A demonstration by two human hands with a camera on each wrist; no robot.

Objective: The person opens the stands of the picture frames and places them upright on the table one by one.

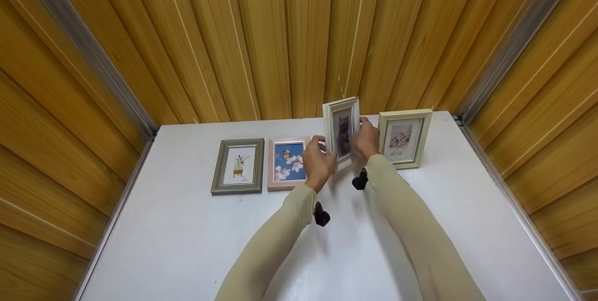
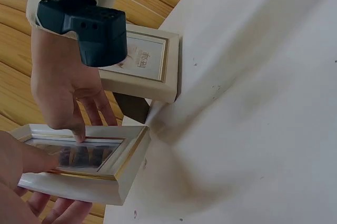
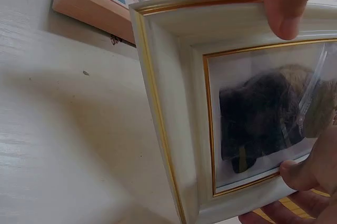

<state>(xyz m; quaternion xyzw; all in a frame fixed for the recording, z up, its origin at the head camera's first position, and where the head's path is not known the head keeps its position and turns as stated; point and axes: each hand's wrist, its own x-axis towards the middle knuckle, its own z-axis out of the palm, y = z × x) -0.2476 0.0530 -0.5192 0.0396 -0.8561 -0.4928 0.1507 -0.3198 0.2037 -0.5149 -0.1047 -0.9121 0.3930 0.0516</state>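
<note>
1. A white table is standing against a wood-panelled wall, and it is carrying every frame; the cat frame is taken as the landmark below.
2. The cat frame is being held upright above the table near its back edge, lifted clear of the surface and turned a little sideways. It is looking white with a thin gold line round the outer edge and another round the opening, and a dark cat is showing behind glare on the glazing.
3. A cream frame is standing upright just right of the cat frame, leaning on a dark prop visible in the left wrist view.
4. A grey frame is lying flat well left of the cat frame, showing a small plant picture.
5. A pink frame is lying flat just left of the cat frame, beside the grey one, showing white blossoms on blue.
6. The left hand is gripping the cat frame's left edge, fingers curled behind and thumb on the front.
7. The right hand is gripping the cat frame's right edge, thumb pressing the front moulding and fingers wrapping behind.
</note>
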